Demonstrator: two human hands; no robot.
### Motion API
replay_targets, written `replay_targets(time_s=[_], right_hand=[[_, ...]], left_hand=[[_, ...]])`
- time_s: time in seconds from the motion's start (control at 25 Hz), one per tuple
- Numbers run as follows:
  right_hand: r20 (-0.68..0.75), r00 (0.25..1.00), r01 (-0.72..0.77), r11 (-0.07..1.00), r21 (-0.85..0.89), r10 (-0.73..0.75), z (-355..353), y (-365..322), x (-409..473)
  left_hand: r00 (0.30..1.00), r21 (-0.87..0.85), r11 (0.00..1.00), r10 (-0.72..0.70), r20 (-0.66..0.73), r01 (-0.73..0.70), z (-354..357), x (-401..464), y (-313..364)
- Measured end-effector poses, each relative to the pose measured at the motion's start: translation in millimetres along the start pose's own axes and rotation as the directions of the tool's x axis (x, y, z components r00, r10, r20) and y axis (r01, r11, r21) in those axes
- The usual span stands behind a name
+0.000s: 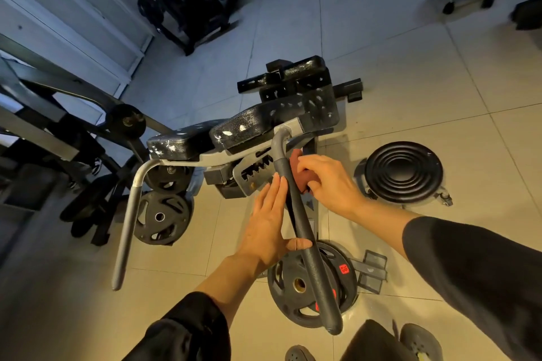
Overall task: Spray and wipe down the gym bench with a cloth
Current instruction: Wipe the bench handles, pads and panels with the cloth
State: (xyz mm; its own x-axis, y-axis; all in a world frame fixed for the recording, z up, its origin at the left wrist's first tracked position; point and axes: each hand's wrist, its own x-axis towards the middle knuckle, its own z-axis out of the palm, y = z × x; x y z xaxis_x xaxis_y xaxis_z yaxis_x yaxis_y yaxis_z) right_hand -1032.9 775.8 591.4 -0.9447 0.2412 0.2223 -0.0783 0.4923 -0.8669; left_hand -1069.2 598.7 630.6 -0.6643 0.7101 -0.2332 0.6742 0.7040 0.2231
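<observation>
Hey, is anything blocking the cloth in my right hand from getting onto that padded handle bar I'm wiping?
Nothing visible does. The right hand grips the reddish cloth right against the padded handle bar on its right side. The left hand lies flat with straight fingers on the bar's other side, not between cloth and bar.

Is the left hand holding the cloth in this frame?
No. The left hand lies flat and open against the padded handle, while the right hand grips the reddish cloth on the handle's other side.
</observation>
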Motion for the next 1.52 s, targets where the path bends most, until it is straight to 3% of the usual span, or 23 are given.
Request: replay_targets(time_s=[0.16, 0.32, 0.52, 0.72, 0.96, 1.12, 1.2, 1.32, 1.4, 1.52], right_hand=[[0.040, 0.998, 0.045, 0.997, 0.062, -0.048, -2.7, 10.5, -8.7], [-0.016, 0.999, -0.039, 0.981, 0.188, 0.043, 0.4, 9.8, 0.5], [0.080, 0.993, 0.068, 0.976, 0.209, -0.086, 6.1, 15.5, -27.7], [-0.049, 0.994, 0.106, 0.978, 0.179, -0.098, 13.8, 19.6, -23.8], [-0.005, 0.989, 0.145, 0.963, 0.229, -0.148, 12.4, 24.7, -50.4], [-0.169, 0.984, 0.105, 0.965, 0.239, -0.066, 6.6, 16.3, -20.8], [-0.140, 0.986, 0.128, 0.953, 0.276, -0.091, 6.7, 10.6, -18.7], [0.046, 0.989, 0.123, 0.948, 0.294, -0.142, 0.4, 16.4, -45.0], [0.116, 0.990, 0.045, 0.955, 0.292, -0.083, -2.2, 21.9, -55.5], [-0.043, 0.999, -0.016, 0.952, 0.306, 0.030, -3.6, 17.0, -37.9]], left_hand=[[1.000, -0.060, 0.998, 0.026, -0.014, -0.027, 2.3, -0.6, -5.1], [0.999, -0.050, 0.998, 0.040, -0.019, -0.040, 4.6, -2.0, -7.2], [0.998, -0.048, 0.997, 0.055, -0.018, -0.056, 6.0, -2.6, -10.7], [0.997, -0.038, 0.996, 0.075, -0.020, -0.075, 7.7, -3.0, -13.0], [0.994, -0.075, 0.991, 0.107, -0.036, -0.109, 10.0, -1.6, -16.0], [0.996, -0.040, 0.996, 0.082, -0.033, -0.083, 9.4, -1.5, -14.4], [0.997, -0.030, 0.997, 0.068, -0.035, -0.069, 8.9, -2.5, -11.6], [0.997, -0.023, 0.998, 0.059, -0.052, -0.060, 8.3, -4.8, -8.6], [0.997, -0.005, 0.999, 0.051, -0.066, -0.051, 8.3, -7.1, -6.4], [0.996, 0.036, 0.999, 0.035, -0.088, -0.032, 9.8, -13.4, -0.4]])
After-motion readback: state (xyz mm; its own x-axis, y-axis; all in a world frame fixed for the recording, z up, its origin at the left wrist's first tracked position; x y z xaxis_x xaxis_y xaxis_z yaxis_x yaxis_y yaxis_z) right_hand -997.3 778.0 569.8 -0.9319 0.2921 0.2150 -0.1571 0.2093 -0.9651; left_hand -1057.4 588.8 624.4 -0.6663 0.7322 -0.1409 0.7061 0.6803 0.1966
